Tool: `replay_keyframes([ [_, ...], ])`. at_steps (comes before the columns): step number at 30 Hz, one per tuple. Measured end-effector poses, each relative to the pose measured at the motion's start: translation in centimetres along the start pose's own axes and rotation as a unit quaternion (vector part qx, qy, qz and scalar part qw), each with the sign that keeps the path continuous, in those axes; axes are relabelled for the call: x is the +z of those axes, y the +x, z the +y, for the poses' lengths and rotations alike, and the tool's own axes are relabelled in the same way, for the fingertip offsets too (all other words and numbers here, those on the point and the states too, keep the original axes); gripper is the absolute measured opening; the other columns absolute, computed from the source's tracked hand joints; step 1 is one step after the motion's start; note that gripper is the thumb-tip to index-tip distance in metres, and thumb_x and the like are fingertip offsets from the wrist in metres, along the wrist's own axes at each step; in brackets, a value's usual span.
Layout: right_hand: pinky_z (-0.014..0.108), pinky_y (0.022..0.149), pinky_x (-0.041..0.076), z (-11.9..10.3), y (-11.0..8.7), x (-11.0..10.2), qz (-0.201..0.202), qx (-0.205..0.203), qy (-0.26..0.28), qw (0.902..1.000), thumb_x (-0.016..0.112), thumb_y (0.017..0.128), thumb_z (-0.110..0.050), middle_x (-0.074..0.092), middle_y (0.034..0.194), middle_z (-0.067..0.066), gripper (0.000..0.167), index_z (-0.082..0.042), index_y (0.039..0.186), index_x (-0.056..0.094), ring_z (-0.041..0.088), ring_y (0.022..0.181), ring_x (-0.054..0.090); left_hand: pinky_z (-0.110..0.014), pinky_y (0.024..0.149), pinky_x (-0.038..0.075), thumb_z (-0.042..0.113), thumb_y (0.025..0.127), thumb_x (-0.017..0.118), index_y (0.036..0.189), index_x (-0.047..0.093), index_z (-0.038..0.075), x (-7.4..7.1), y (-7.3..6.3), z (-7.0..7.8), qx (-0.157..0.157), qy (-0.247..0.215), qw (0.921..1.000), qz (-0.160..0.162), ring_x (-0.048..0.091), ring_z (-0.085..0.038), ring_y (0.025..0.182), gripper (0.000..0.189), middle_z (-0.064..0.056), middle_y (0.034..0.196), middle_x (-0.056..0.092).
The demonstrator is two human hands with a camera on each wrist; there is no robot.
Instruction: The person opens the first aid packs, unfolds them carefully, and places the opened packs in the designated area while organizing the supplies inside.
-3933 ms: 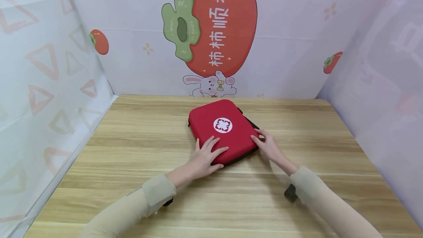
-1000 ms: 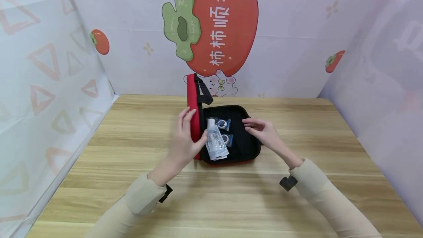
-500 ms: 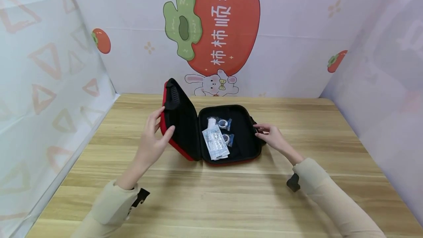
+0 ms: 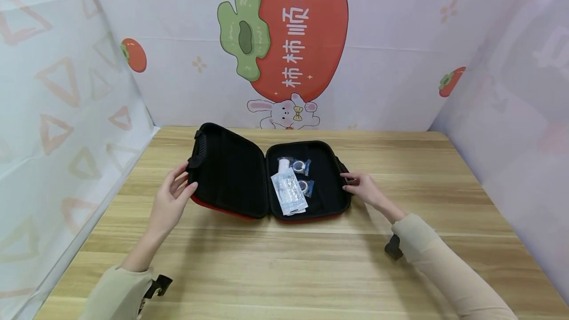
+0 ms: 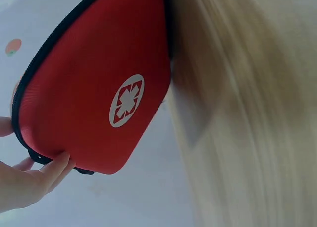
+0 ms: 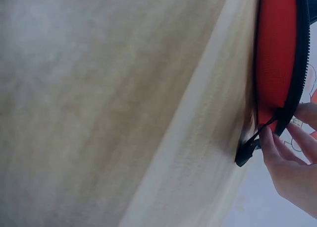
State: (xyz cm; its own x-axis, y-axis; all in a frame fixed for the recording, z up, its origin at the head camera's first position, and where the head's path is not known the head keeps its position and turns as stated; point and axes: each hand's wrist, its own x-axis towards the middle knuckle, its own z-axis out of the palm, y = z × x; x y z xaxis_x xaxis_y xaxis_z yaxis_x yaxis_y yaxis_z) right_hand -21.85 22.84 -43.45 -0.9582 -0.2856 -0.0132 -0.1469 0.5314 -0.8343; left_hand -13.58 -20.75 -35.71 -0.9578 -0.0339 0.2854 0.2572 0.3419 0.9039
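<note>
From where I stand, a red first-aid case (image 4: 260,184) lies open like a book near the middle of the tabletop (image 4: 302,270), its black-lined base (image 4: 326,189) flat on the wood and its lid (image 5: 74,98) tilted up to the person's left. The left hand (image 4: 169,201) has its grip pinching the lid's outer edge, thumb on the black lining and fingers against the red shell, just beside a black ribbed handle (image 4: 201,146). Across from it, the right hand (image 4: 362,186) has its grip pinching the zippered rim at the base's far right side, by a dark strap.

Inside the base, over toward the hinge, I see flat white printed packets (image 4: 290,192) overlapping, a small white cylinder (image 4: 284,164) just behind them, and two round items in blue wrappers, one (image 4: 300,167) farther back and one (image 4: 304,188) nearer. (The packets' print is too small to read.) The lid's outer face carries a round white emblem (image 5: 127,100). Both arms wear beige sleeves (image 4: 426,251), and behind the tabletop hangs a pale backdrop (image 4: 391,19) printed with a big red fruit and a rabbit.
</note>
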Motion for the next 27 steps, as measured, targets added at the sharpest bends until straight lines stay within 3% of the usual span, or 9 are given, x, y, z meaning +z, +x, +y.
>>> replay_keyframes([
  [5, 0.03, 0.08, 0.047, -0.1, -0.1, 0.2, 0.004, 0.015, 0.003, 0.9999, 0.052, 0.082, 0.005, 0.046, 0.12, 0.032, 0.039, 0.014, 0.12, 0.045, 0.04, 0.108, 0.047, -0.004, 0.082, 0.036, 0.01, 0.089, 0.051, 0.134, 0.031, -0.003, -0.9, -0.3, -1.0, -0.051, 0.001, 0.9987, 0.0, 0.039, -0.022, 0.119, 0.051, -0.02, 0.134, 0.032],
  [9, 0.023, 0.077, 0.047, 0.1, -0.4, 0.2, 0.015, 0.011, 0.012, 0.9998, 0.052, 0.081, 0.008, 0.045, 0.12, 0.033, 0.039, 0.017, 0.118, 0.045, 0.041, 0.107, 0.047, -0.004, 0.08, 0.037, 0.011, 0.089, 0.051, 0.134, 0.03, -0.004, -1.3, -0.3, -1.7, -0.075, 0.001, 0.9972, -0.011, 0.038, -0.029, 0.119, 0.052, -0.024, 0.134, 0.031],
  [16, 0.018, 0.073, 0.046, 0.5, -1.7, -0.2, 0.024, 0.026, 0.023, 0.9991, 0.052, 0.082, 0.007, 0.044, 0.118, 0.035, 0.04, 0.018, 0.119, 0.043, 0.042, 0.106, 0.047, -0.005, 0.078, 0.038, 0.005, 0.087, 0.053, 0.132, 0.032, -0.007, -1.1, -0.3, -3.1, -0.103, -0.006, 0.9944, -0.023, 0.044, 0.0, 0.104, 0.051, -0.025, 0.132, 0.032],
  [22, 0.016, 0.073, 0.045, 0.7, -3.0, -0.5, 0.044, 0.037, 0.019, 0.9982, 0.052, 0.082, 0.008, 0.045, 0.116, 0.036, 0.039, 0.019, 0.118, 0.043, 0.041, 0.104, 0.049, -0.005, 0.077, 0.039, -0.001, 0.085, 0.053, 0.134, 0.029, -0.006, -0.8, -0.3, -4.1, -0.131, -0.002, 0.9901, -0.05, 0.04, -0.03, 0.116, 0.054, -0.025, 0.135, 0.032],
  [27, 0.016, 0.07, 0.046, 0.9, -4.3, -1.0, 0.067, 0.035, 0.014, 0.997, 0.053, 0.08, 0.009, 0.048, 0.112, 0.037, 0.038, 0.019, 0.116, 0.045, 0.04, 0.1, 0.052, -0.007, 0.077, 0.04, -0.004, 0.083, 0.055, 0.134, 0.03, -0.005, -0.3, -0.4, -4.8, -0.147, 0.004, 0.9867, -0.07, 0.044, -0.023, 0.112, 0.057, -0.025, 0.134, 0.034],
])
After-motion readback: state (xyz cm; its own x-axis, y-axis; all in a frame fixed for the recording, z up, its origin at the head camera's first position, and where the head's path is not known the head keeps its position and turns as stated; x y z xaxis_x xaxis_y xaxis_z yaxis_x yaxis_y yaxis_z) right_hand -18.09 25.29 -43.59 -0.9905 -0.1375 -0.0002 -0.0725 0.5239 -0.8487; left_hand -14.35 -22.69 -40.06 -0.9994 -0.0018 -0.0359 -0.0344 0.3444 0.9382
